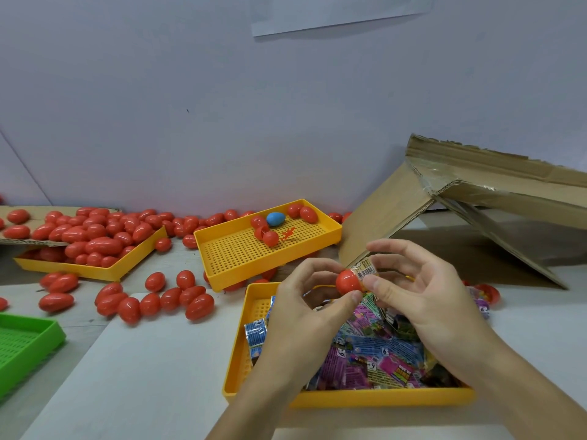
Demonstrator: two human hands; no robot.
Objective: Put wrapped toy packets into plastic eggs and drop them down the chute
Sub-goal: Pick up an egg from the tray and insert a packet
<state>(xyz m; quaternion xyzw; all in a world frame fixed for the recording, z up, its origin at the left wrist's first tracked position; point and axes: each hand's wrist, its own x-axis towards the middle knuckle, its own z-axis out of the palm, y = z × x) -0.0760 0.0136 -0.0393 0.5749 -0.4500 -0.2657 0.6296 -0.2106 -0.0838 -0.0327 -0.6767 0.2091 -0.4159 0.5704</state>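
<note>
While the packet is only part-way in: the coming move turns on the line between packet and egg half, which runs left to right between the two hands.
Egg half: red egg half (347, 282), open end facing right, held above the far edge of the near yellow tray (236, 354).
Packet: wrapped toy packet (365, 270), barcode showing, long axis roughly left-right and tilted up to the right; its left end sits in the egg half, the rest sticks out.
Left hand: left hand (305, 308) pinches the egg half between thumb and curled fingers.
Right hand: right hand (422, 290) pinches the packet's right part with thumb and forefinger, other fingers spread loosely; it is the nearer hand for pushing in.
Judgement: packet needs pressing leftward before a second half can close.
Supply: loose packets (374, 354) fill the near tray directly below.
Chute: cardboard chute (476, 217) lies far right, nearer the right hand.
Spare eggs: red eggs (95, 236) are heaped far left; a far yellow tray (241, 255) holds a few and a blue egg (275, 218).
</note>
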